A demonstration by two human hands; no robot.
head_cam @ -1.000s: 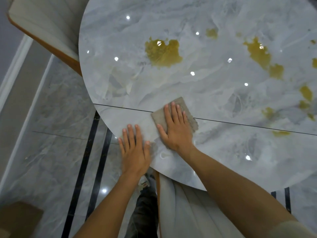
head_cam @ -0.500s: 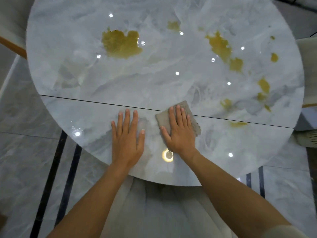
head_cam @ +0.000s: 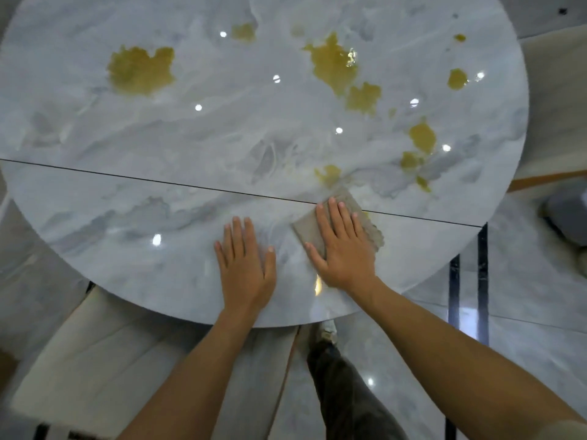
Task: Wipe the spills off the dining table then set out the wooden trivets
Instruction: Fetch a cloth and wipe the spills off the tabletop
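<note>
Two hands flat, fingers spread: right hand (head_cam: 344, 249) atop one cloth (head_cam: 370, 230), left hand (head_cam: 246, 268) bare on one table (head_cam: 127, 217).

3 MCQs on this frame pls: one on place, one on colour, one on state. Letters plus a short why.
1. Where does the cloth lie?
A. Under the right hand, at the seam line across the table
B. On the floor
C. On the big spill at far left

2. What colour are the spills?
A. Red
B. Yellow-brown
C. Blue

3. How is the left hand placed?
A. Closed in a fist around a trivet
B. Lifted above the table
C. Flat, palm down on the tabletop, holding nothing

Answers:
1 A: the cloth's edges show around the right hand's fingers, right by the dark seam.
2 B: every puddle on the marble top looks yellow-brown.
3 C: the fingers are spread on bare tabletop near the close rim.
</note>
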